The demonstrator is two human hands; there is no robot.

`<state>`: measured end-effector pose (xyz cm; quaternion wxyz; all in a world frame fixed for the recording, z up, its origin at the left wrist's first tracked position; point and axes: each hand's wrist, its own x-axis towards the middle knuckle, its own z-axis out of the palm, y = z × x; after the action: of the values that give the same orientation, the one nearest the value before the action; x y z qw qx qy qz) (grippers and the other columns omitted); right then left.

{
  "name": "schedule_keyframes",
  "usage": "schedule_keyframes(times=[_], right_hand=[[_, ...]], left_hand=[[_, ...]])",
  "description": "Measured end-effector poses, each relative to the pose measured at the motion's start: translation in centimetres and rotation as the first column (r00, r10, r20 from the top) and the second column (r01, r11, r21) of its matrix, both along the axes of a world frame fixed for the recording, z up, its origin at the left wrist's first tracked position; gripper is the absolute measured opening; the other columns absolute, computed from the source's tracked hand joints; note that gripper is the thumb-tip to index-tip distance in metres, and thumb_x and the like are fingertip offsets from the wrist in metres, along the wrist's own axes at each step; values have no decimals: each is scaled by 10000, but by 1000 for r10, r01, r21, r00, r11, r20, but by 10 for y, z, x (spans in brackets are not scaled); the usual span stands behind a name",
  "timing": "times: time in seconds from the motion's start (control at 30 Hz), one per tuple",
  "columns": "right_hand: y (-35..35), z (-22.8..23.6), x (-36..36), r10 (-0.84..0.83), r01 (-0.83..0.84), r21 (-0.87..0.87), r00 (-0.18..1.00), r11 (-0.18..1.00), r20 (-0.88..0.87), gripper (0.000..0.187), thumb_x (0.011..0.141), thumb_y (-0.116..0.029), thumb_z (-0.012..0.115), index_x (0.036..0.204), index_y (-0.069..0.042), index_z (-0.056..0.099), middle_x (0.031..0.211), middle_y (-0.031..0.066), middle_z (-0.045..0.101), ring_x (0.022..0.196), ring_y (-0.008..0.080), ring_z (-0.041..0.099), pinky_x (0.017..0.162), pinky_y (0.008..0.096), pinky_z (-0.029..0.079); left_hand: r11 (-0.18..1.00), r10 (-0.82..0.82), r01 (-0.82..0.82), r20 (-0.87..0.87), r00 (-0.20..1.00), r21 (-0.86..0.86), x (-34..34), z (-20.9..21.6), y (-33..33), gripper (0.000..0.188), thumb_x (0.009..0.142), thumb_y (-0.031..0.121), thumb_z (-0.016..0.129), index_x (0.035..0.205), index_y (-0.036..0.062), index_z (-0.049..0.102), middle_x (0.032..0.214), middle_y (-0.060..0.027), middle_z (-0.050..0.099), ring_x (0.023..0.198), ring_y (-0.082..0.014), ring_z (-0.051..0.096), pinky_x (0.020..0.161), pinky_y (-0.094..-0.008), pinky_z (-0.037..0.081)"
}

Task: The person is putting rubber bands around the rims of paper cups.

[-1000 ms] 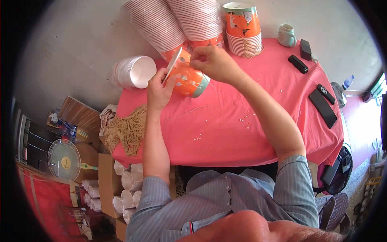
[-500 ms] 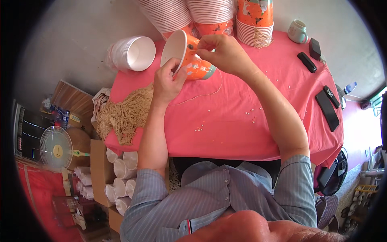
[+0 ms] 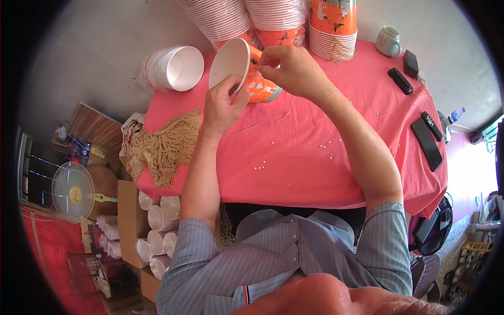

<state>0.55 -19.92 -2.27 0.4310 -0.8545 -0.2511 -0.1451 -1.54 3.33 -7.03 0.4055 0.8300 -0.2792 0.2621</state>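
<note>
An orange printed paper bucket (image 3: 261,90) with a white inside lies tipped on its side above the table, its mouth facing left. My left hand (image 3: 224,109) grips its rim, thumb on the outer wall. Close against the bucket's printed side, my right hand (image 3: 294,71) is closed in a pinch; whatever is between its fingertips is too small to make out. A thin beige string (image 3: 268,123) curves over the cloth from near my left wrist up toward the bucket's base. A heap of similar beige string (image 3: 165,144) lies left of my left forearm.
Small white beads (image 3: 259,167) are scattered on the pink tablecloth (image 3: 304,184). Stacked orange buckets (image 3: 333,44) and nested white ones (image 3: 184,68) stand at the back. A mug (image 3: 387,42), a phone (image 3: 426,144) and small black devices lie right. Boxed white cups (image 3: 156,241) are lower left.
The bucket has turned slightly, showing a bit more of its mouth. My left hand has shifted a little right with it; my right hand stays pinched at its side.
</note>
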Motion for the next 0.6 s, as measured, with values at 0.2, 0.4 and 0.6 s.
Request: schedule_keyframes(times=[0.2,0.4,0.6], right_hand=[[1,-3,1,-7,7,8,1000,1000,19,193,920,-181,736,999,-9,774,963,125,821,895,244,790,843,379,616],[-2,-7,6,27,-27,-11,999,1000,-45,225,939,-203,762,1042,-4,783,969,139,818,897,246,787,840,391,610],[-6,-10,11,57,-56,8,998,998,-29,248,945,-211,759,1074,-2,790,981,143,821,902,258,787,842,394,610]], left_hand=[[997,15,-14,-10,1000,75,-8,9,-5,134,981,101,738,1026,-17,694,849,-147,723,700,-233,700,663,-374,550],[976,27,-10,-76,997,218,-11,20,-5,153,975,112,734,1038,-21,691,928,-171,746,802,-294,742,744,-419,582],[964,-159,156,-4,987,217,-4,32,-8,185,1011,143,716,1083,-20,668,1215,-151,776,1104,-276,758,893,-396,584]])
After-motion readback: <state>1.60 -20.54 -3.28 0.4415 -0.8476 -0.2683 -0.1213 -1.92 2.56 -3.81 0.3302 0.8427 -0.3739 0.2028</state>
